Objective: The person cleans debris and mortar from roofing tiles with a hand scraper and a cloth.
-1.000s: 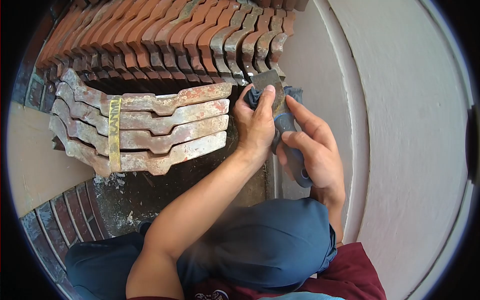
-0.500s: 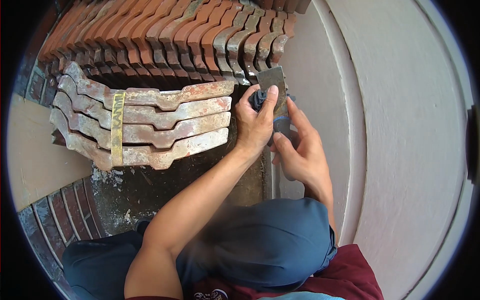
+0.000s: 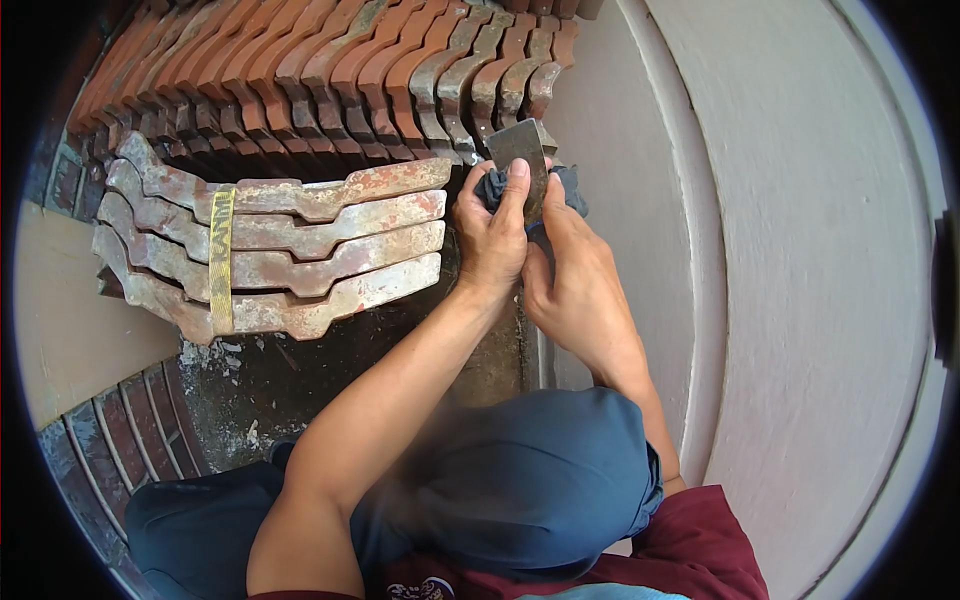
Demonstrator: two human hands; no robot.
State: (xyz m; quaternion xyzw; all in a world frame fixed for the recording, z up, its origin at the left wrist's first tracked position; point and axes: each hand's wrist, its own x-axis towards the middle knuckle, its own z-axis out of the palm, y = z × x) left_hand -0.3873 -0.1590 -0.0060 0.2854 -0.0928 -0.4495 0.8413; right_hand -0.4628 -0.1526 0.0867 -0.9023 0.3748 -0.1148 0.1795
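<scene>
Both my hands are together in front of me on a scraper (image 3: 523, 152) with a flat, stained metal blade pointing away from me. My left hand (image 3: 493, 240) is closed round the blade with a dark grey cloth (image 3: 572, 190) behind it, the thumb pressed on the blade's face. My right hand (image 3: 585, 280) is closed at the scraper's handle end, its index finger beside the blade near the cloth. The handle is mostly hidden; a bit of blue shows between the hands. To their left lies a bundle of worn roof tiles (image 3: 330, 270) bound with a yellow strap (image 3: 221, 262).
A long row of reddish clay tiles (image 3: 330, 65) stands on edge at the back. On the right runs a pale grey wall (image 3: 800, 260) with a ledge. Pale flakes litter the dark floor (image 3: 245, 400). A beige board (image 3: 80, 300) is at the left.
My right hand has shifted forward along the scraper, covering more of the handle. More cloth shows at the blade's right side. The whole view has shifted slightly.
</scene>
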